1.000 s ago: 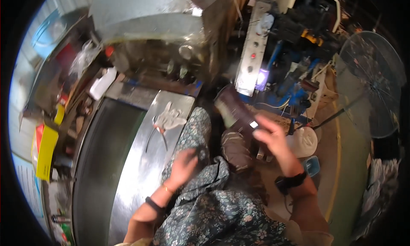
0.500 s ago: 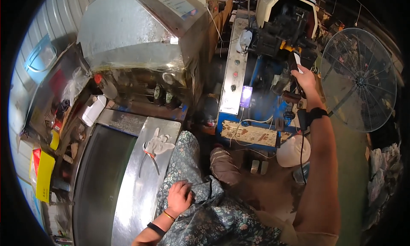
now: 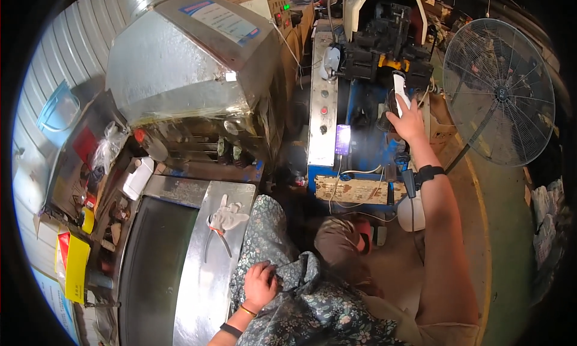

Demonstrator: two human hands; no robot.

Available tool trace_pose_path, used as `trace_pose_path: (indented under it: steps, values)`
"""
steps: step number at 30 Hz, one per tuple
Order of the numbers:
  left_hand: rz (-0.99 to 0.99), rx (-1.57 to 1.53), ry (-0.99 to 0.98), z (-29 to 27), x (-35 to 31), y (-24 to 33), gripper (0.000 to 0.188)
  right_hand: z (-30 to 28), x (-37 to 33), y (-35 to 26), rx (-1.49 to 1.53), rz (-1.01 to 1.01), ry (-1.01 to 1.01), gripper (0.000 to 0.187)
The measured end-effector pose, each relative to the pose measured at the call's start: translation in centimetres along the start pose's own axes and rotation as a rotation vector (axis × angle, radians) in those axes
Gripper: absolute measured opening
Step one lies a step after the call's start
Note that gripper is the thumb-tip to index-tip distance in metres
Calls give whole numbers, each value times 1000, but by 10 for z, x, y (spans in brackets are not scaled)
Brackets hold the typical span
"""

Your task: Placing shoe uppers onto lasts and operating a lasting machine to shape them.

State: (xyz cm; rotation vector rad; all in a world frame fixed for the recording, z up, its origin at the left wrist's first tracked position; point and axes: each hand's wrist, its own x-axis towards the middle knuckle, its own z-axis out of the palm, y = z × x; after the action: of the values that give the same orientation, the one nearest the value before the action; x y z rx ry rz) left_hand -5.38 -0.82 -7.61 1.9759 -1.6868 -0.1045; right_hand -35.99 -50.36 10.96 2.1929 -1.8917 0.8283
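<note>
My right hand (image 3: 410, 122) reaches forward to the black machine (image 3: 387, 51), closed round a shoe-shaped piece (image 3: 399, 89) with a white face turned up and darker sides. The far end of the piece lies just below the machine's yellow part; whether they touch I cannot tell. My left hand (image 3: 260, 285) rests on the floral apron (image 3: 324, 298) over my lap, fingers loosely bent and holding nothing I can see. Left of my lap, a pale glove (image 3: 227, 217) and orange-handled pliers (image 3: 216, 229) lie on a shiny metal plate (image 3: 201, 274).
A control strip with buttons (image 3: 323, 115) and a lit phone-like device (image 3: 342, 140) stand left of the machine. A large fan (image 3: 500, 94) is at the right. Beside the plate runs a dark belt (image 3: 153, 256), with a metal hood (image 3: 168, 63) beyond it. Cables hang under the machine.
My right hand has turned the shoe-shaped piece so its white face shows more, and has brought it in front of the machine. My left hand stays on my lap. The view has shifted somewhat.
</note>
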Motion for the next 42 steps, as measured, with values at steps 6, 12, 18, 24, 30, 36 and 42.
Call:
trace_pose_path:
  steps: [6,12,18,24,30,36,42]
  values:
    - [14,13,12,4,3,1,28,-4,9,-6,-37,3,-13,68]
    - [52,120,-3,6,6,6,30,0,50,-11,5,64,-75,70]
    - [-7,100,-36,6,4,13,32,5,89,-15,23,88,-122,72]
    - [9,100,16,9,6,19,28,-2,101,-15,-17,80,-142,72]
    - [-14,88,-33,6,5,12,28,-17,110,-15,24,70,-169,74]
    - [22,110,-41,12,2,7,29,-24,116,-20,22,105,-204,74]
    - [11,118,-27,14,0,6,30,-23,110,-22,-18,89,-163,73]
